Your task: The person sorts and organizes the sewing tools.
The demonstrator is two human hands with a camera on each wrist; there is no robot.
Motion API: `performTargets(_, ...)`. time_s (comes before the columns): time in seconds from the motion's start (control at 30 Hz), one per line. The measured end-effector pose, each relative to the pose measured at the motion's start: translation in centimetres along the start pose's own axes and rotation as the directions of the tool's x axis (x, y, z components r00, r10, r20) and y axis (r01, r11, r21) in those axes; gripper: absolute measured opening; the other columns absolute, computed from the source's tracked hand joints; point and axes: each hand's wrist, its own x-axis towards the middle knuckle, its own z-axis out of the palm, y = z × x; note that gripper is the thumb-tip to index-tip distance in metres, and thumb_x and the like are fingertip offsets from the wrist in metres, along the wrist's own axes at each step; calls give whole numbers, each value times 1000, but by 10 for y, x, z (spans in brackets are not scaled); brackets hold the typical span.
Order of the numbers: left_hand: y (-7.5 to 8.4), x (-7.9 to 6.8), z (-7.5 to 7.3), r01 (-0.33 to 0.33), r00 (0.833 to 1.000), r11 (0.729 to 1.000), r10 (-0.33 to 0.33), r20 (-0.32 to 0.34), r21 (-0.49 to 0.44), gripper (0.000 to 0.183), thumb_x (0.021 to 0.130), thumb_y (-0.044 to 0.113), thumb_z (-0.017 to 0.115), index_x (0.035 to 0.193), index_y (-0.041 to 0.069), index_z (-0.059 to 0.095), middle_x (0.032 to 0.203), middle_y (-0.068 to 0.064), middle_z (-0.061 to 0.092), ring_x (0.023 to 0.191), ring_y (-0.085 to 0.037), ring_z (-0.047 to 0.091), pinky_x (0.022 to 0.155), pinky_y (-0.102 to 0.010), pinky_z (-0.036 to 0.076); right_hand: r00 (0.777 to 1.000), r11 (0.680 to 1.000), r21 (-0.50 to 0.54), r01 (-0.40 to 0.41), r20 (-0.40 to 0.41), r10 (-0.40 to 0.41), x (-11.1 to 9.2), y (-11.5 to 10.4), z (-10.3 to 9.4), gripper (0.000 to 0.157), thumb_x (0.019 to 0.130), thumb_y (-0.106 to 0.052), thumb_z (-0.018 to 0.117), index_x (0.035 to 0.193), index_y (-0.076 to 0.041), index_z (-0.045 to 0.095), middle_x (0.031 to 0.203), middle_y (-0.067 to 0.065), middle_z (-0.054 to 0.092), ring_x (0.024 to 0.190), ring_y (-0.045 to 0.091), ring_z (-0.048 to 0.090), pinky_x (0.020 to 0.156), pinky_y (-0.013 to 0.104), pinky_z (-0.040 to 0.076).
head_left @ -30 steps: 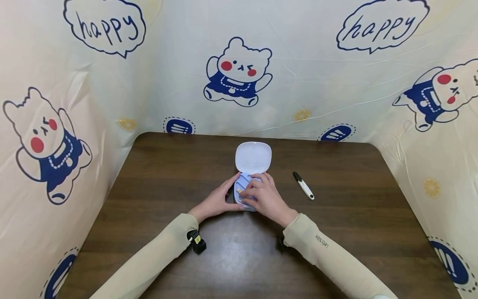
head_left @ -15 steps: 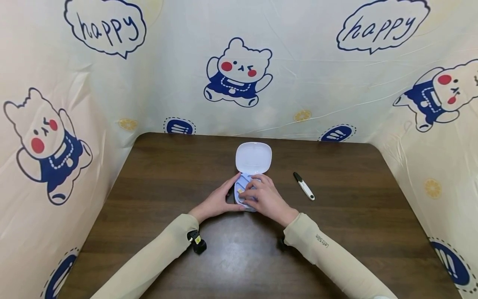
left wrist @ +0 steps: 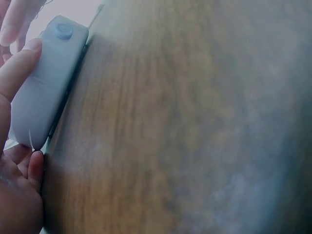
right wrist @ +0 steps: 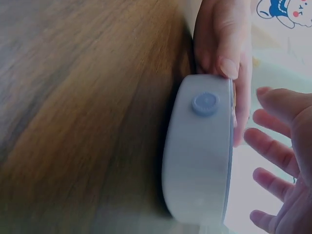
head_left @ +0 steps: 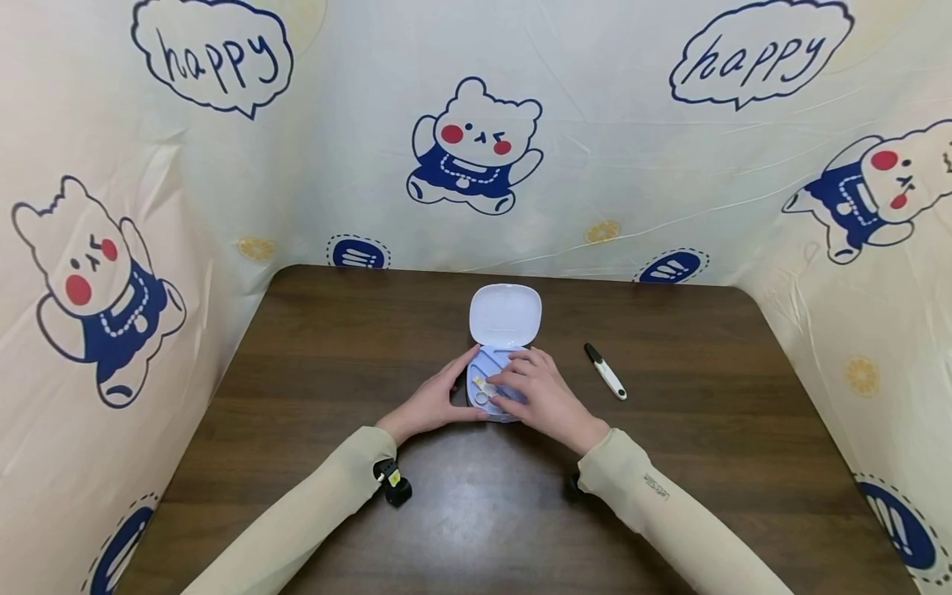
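Observation:
A pale blue compartment case (head_left: 487,362) lies on the table with its white lid (head_left: 505,316) raised at the back. My left hand (head_left: 430,400) grips the case's left side, thumb at the front, fingers reaching toward the back. Above the right part of the case hovers my right hand (head_left: 546,397); in the right wrist view its fingers (right wrist: 273,146) are spread with nothing between them. Inside the case, at the left, lie a small yellow item (head_left: 478,381) and a round whitish ring-like piece (head_left: 481,397), too small to identify. A round blue button (right wrist: 205,103) sits on the front wall.
To the right of the case lies a small white tool with a black end (head_left: 606,370), its kind unclear. The brown wooden table (head_left: 335,330) is enclosed by printed cloth (head_left: 476,240) at the back and sides.
My right hand has shifted a little to the right and its fingers have drawn off the left compartment, uncovering the ring-like piece. The left hand keeps its grip on the case.

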Motion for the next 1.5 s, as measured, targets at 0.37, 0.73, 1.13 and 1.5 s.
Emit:
performTargets(0.37, -1, -2, 2, 22, 1000, 1000, -22, -3, 9, 112, 83, 50, 87, 168, 38, 14, 172, -6, 23, 155, -27, 29, 118, -49, 38, 994, 999, 34, -26, -107, 30, -25, 15, -10, 27, 87, -16, 86, 112, -10, 82, 101, 3, 74, 122, 39, 58, 108, 59, 39)
performTargets(0.73, 3, -1, 0, 30, 1000, 1000, -30, -4, 6, 111, 83, 51, 86, 167, 41, 14, 172, -4, 22, 156, -26, 26, 120, -50, 34, 978, 987, 38, -155, -133, 159, -54, 36, -23, 28, 88, -13, 85, 114, -7, 80, 103, 8, 75, 124, 43, 56, 110, 61, 36)
performTargets(1.13, 3, -2, -1, 33, 999, 999, -33, 2, -8, 112, 82, 52, 87, 167, 43, 14, 173, -2, 21, 157, -24, 24, 121, -49, 33, 927, 949, -64, -310, -241, 287, -88, 64, -35, 27, 84, -10, 87, 110, -3, 81, 102, 16, 76, 119, 45, 56, 106, 65, 35)
performTargets(1.5, 0, -1, -1, 44, 999, 999, -44, 2, -7, 112, 82, 54, 86, 166, 43, 14, 173, 1, 20, 157, -22, 25, 121, -47, 35, 837, 839, -112, -533, -216, 502, -111, 79, -45, 28, 91, -15, 82, 116, -2, 79, 103, 18, 73, 115, 46, 52, 101, 70, 31)
